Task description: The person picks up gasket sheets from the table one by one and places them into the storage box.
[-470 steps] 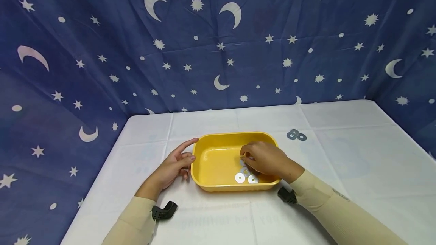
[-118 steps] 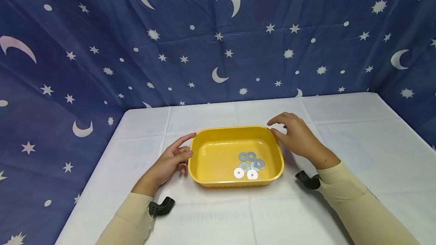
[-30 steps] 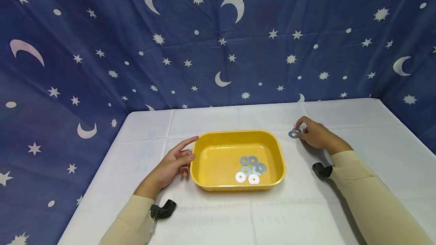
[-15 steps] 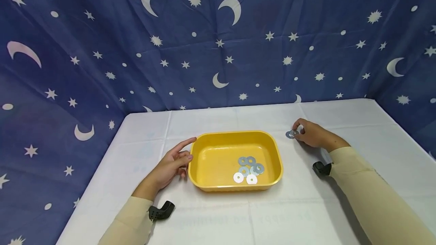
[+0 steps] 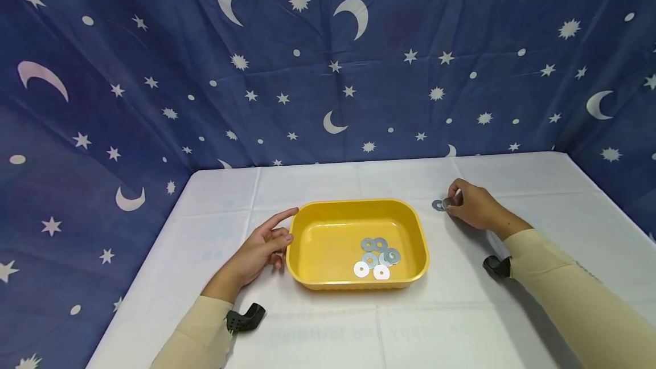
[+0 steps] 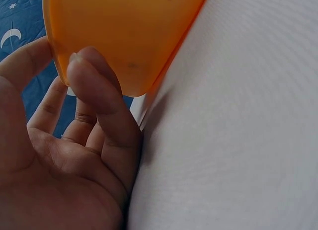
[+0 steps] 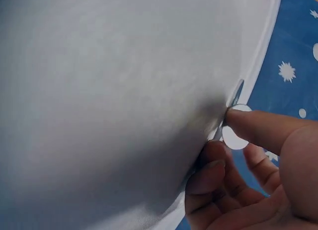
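Note:
At the right of the table my right hand [image 5: 474,205] pinches a flat metal washer [image 5: 448,203] between thumb and fingers. In the right wrist view this washer [image 7: 234,136] is tipped up, its face catching the light. Another washer [image 5: 437,205] lies flat on the cloth just left of those fingertips. My left hand [image 5: 258,250] rests at the left end of a yellow tray [image 5: 359,283], index finger stretched along the corner and thumb at the rim. Seen from the left wrist, the thumb overlaps the tray wall [image 6: 129,36]. Several washers [image 5: 380,244] lie in the tray's right half.
A white cloth [image 5: 328,329] with fold creases covers the table. Behind it and along both sides hangs a dark blue curtain [image 5: 389,84] with moons and stars. The tray's raised rim stands between the two hands.
Earlier my right hand was inside the tray, then left it for the washers at the right. Within the last second it has tilted one washer up. My left hand has stayed at the tray.

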Demonstrator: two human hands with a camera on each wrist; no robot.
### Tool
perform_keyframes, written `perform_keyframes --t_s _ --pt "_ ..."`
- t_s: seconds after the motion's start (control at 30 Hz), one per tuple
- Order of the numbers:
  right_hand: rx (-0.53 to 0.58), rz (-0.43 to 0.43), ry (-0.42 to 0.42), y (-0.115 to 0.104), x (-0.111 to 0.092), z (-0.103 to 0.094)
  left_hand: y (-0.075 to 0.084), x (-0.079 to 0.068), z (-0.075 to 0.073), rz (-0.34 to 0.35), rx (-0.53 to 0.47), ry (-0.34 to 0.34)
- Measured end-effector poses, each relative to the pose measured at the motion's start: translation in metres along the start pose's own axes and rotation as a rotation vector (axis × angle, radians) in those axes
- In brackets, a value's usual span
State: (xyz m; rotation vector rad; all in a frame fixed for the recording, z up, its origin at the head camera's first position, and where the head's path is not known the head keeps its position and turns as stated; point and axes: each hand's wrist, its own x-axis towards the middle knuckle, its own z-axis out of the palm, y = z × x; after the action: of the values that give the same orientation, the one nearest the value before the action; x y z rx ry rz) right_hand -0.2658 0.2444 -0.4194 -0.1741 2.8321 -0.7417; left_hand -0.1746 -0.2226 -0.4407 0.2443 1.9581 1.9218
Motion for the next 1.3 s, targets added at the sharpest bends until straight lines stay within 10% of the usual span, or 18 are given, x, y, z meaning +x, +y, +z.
perform_keyframes --t_s 0.57,1.3 --pt "-0.043 -0.025 -0.038 -0.001 -0.01 -0.005 0.0 0.001 0.001 0.007 0.004 -0.001" --pt "-0.122 -0.366 -0.021 -0.058 -0.076 -0.013 0.0 0.0 0.0 0.012 -0.002 -0.001"
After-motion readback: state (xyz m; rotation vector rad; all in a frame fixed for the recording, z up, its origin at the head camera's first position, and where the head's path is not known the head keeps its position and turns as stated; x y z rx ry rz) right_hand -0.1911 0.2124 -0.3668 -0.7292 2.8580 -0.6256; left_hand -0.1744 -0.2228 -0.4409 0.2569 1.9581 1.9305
